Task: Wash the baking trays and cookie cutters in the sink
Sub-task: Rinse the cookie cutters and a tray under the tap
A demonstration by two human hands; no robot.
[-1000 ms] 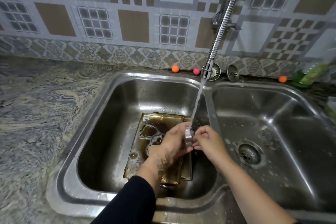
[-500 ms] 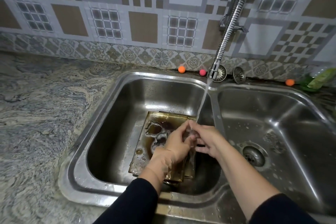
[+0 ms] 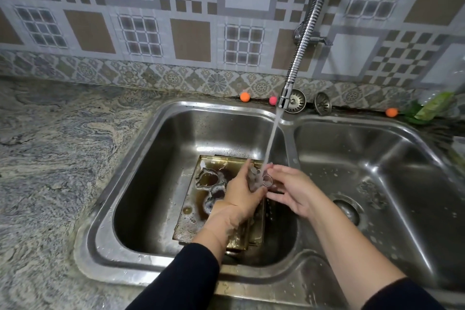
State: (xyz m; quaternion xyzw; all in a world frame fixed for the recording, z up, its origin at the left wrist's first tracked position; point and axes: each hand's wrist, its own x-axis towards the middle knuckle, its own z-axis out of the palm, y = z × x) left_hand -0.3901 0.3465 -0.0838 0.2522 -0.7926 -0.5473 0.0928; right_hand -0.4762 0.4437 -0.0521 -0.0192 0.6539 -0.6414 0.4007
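A gold baking tray (image 3: 191,211) lies in the left sink basin (image 3: 156,184) with soapy brown water in it. Two metal cookie cutters (image 3: 210,180) rest on that tray. My left hand (image 3: 241,196) and my right hand (image 3: 289,189) meet over the basin's right side, both gripping a small metal cookie cutter (image 3: 264,180) under the running stream. A ring-shaped part of it shows between the fingertips. The flexible chrome tap (image 3: 304,40) pours water straight onto it.
The right basin (image 3: 392,184) holds foam flecks around its drain (image 3: 346,210). Two strainer plugs (image 3: 297,100) lean at the back rim with small orange and pink balls (image 3: 244,97). A green packet (image 3: 432,108) sits far right. Marbled counter (image 3: 50,158) spreads left.
The view has shifted slightly. My hands stay under the stream, turning the cutter so its ring shape shows again; half a second ago fingers hid it.
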